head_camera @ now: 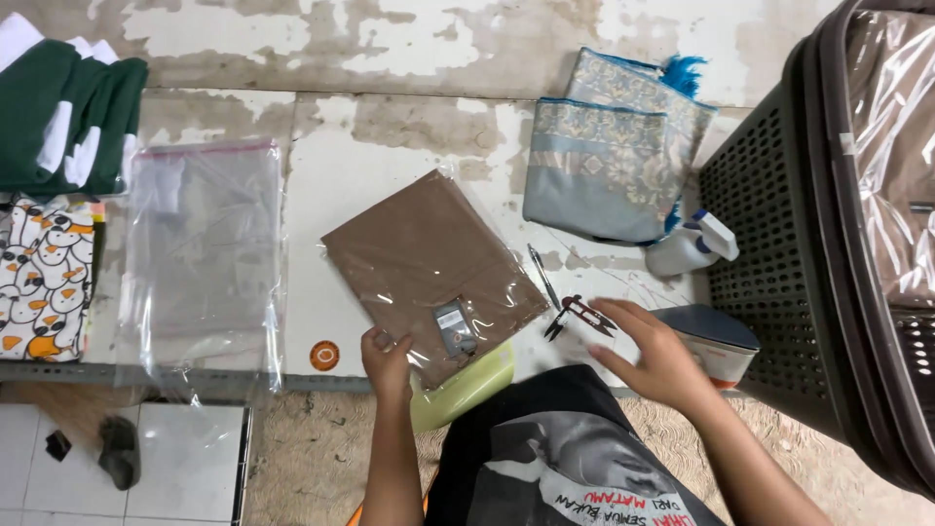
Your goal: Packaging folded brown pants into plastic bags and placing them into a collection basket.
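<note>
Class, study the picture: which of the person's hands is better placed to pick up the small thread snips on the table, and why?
The right hand. Its fingertips hover beside the thread snips, apart from them and empty. The left hand is occupied, gripping the near edge of the bagged brown cloth, farther from the snips.

Brown, green, blue and grey on a worn white table (pixel 409 146).

The bagged cloth (pixel 429 268) is plain brown; the folded garments (pixel 63 117) dark green with white; another cloth (pixel 44 278) white with orange-and-black penguins; the patterned fabrics (pixel 609 156) grey-blue with teal edging; the basket (pixel 769 234) dark grey.
</note>
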